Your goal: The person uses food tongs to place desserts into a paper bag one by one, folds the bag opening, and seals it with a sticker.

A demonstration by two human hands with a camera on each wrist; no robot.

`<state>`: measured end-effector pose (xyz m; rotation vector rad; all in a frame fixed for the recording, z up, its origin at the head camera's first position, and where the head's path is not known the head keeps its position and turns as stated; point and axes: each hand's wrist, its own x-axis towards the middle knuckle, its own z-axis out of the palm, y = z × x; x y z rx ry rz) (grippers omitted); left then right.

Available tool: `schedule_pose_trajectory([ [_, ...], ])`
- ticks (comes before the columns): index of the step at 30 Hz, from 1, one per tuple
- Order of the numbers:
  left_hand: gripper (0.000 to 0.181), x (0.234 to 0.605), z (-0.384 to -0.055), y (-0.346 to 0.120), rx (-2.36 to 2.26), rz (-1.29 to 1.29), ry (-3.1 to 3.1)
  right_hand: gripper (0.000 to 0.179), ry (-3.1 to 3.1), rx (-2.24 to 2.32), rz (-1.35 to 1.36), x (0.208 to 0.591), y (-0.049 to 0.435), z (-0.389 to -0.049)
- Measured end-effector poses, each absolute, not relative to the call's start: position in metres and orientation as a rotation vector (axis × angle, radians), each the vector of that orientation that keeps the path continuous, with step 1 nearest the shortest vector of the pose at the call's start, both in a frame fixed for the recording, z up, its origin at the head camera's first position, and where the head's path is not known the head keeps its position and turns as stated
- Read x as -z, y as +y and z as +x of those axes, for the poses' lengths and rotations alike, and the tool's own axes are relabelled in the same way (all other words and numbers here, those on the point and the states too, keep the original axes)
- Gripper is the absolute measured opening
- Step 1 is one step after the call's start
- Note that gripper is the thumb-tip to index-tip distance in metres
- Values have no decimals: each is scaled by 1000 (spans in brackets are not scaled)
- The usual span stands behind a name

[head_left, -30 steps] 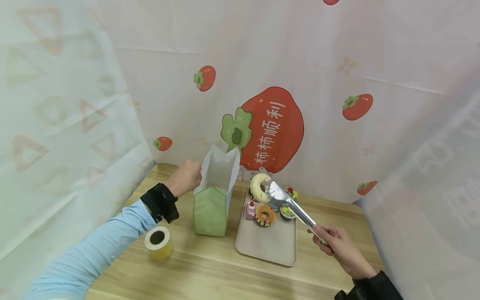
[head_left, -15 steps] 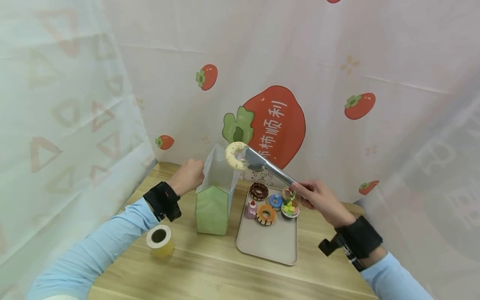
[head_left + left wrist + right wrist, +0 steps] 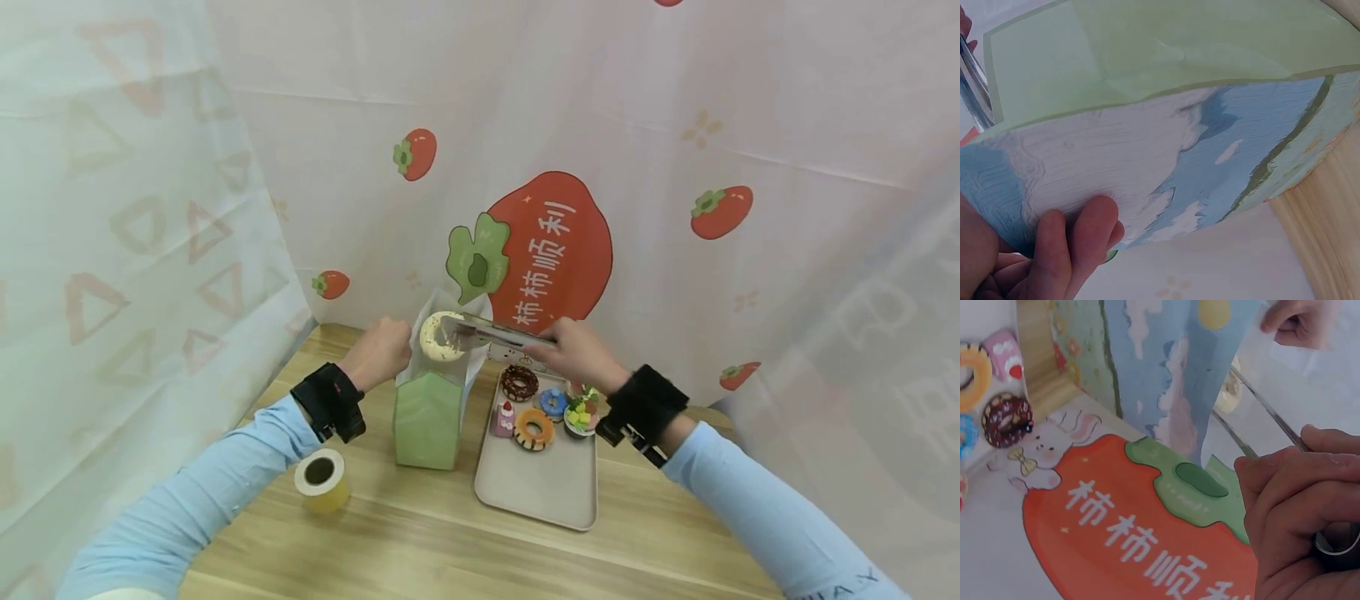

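Note:
My left hand (image 3: 378, 353) pinches the upper left edge of a paper bag (image 3: 427, 421), green in front and white inside, standing upright and open at the top. In the left wrist view the fingers (image 3: 1094, 225) curl against the bag's blue and white painted side. With my right hand (image 3: 581, 354) I grip metal tongs (image 3: 504, 335), whose ends hold a pale, speckled donut (image 3: 435, 337) at the bag's mouth. From the right wrist view, the donut (image 3: 1231, 387) shows between the tong arms, partly behind the bag's edge.
Right of the bag lies a beige tray (image 3: 536, 492) bearing a chocolate donut (image 3: 519, 382), a blue donut (image 3: 553, 403), an orange donut (image 3: 534, 429), a pink cake piece (image 3: 505, 420) and a salad cup (image 3: 581, 417). A tape roll (image 3: 322, 482) stands at the left. Printed cloth surrounds the table.
The tongs carried the pale donut up off the tray, leftward, then down into the bag's mouth. My left hand stayed at the bag's edge.

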<state>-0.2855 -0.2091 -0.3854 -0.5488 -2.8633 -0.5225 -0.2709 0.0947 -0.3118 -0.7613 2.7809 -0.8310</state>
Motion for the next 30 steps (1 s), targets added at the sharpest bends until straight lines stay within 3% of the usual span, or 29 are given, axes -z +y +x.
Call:
schedule_pose_trajectory([
  [2, 27, 386, -285, -210, 532, -555, -2856, 20, 2827, 733, -777, 310, 83, -274],
  [7, 29, 390, -283, -213, 558, -557, -2838, 35, 2876, 571, -771, 305, 54, -280],
  [20, 27, 389, -284, -217, 539, -539, -2842, 33, 2896, 459, -740, 287, 50, -283],
  [30, 32, 386, -285, -213, 561, -560, -2841, 30, 2908, 190, -880, 285, 24, -279],
])
